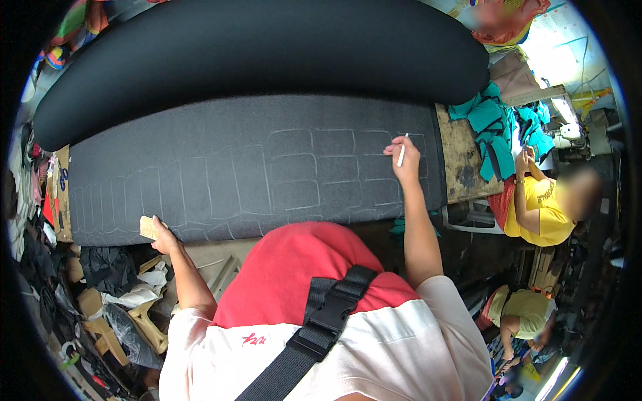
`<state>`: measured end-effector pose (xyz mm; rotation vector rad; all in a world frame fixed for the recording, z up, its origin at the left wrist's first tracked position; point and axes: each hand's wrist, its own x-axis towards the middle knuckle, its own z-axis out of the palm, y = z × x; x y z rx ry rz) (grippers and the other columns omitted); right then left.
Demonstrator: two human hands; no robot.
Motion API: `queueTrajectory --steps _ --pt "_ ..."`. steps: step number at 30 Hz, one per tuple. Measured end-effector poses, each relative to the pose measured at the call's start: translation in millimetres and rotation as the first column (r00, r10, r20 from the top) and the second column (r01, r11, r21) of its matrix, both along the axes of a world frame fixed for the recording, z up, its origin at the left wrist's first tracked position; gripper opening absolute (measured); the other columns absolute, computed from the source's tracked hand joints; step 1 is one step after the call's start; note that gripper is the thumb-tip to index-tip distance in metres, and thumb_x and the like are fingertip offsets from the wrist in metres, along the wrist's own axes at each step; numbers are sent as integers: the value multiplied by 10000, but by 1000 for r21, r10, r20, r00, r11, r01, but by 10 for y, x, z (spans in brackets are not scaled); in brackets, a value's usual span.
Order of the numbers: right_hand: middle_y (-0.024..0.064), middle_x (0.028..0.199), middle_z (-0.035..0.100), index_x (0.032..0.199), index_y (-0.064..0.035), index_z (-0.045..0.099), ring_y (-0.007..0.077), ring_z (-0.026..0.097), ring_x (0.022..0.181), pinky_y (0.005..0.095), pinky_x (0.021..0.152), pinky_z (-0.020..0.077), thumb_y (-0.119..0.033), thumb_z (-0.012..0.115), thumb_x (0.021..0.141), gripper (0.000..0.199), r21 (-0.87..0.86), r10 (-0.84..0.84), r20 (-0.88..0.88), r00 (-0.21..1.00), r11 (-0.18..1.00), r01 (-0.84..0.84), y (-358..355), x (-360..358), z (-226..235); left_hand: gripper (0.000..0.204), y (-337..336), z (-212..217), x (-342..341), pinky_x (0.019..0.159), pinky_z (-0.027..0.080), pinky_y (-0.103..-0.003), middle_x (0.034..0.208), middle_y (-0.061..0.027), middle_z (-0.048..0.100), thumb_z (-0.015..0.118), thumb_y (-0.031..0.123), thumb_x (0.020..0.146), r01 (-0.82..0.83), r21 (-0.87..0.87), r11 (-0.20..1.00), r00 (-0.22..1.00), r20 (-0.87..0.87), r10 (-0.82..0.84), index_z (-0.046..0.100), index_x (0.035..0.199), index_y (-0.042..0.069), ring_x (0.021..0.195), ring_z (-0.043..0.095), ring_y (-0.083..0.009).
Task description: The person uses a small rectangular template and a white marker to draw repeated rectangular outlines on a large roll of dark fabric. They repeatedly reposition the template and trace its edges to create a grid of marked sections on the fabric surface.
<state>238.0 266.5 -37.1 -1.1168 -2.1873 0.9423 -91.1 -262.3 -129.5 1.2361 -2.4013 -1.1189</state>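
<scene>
Dark grey fabric lies spread across the table before me, with rows of pale outlined shapes drawn over its near half and right side. Over the right end of these outlines, my right hand grips a slim white marking pen. At the fabric's near edge on the left, my left hand holds a small tan rectangular piece with rounded corners, between thumb and fingers. Its material is too small to make out.
A thick black fabric roll spans the table's far side. Blue-handled scissors lie at the left end. Teal cloth pieces pile up right, beside a seated person in yellow. Bags and scraps crowd the lower left.
</scene>
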Motion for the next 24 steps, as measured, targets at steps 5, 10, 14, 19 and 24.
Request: queueTrajectory --steps 5,10,14,19,24 --pt "109 664 638 831 -5 529 205 670 641 310 604 536 -19 480 849 55 -143 80 -262 962 982 -121 -745 -16 -74 1004 25 43 10 902 447 -376 1116 -239 594 797 596 554 14 22 1000 1000 0 -14 432 1161 -116 997 598 -319" --pt "115 726 654 827 -10 541 208 675 678 308 616 534 34 501 824 60 -25 285 -81 955 957 -288 -1132 16 -245 967 24 25 0 883 460 -373 1089 -228 612 803 603 542 11 55 998 1000 -7 -11 508 1105 -126 972 609 -306" --pt "133 775 651 879 -18 563 225 668 729 325 640 524 34 518 810 97 143 163 -219 962 981 -133 -1026 -184 -238 939 -86 -27 -19 832 487 -367 1024 -198 639 793 651 511 69 110 992 997 18 -71 599 987 -135 895 627 -274" --pt "172 908 646 1046 -68 608 352 626 874 402 744 491 -80 613 768 278 -96 326 70 943 943 -319 -772 -283 -78 855 -221 -117 -7 825 491 -389 1033 -142 640 846 551 526 -17 397 918 997 -57 44 606 1026 -100 897 616 -249" --pt "199 1042 633 1140 -53 575 378 608 959 427 835 481 -275 729 734 488 210 -505 337 795 863 459 -241 415 6 700 -282 -123 -26 817 485 -436 1042 -113 636 896 357 559 -115 566 816 968 -121 221 603 1049 -47 905 597 -257"
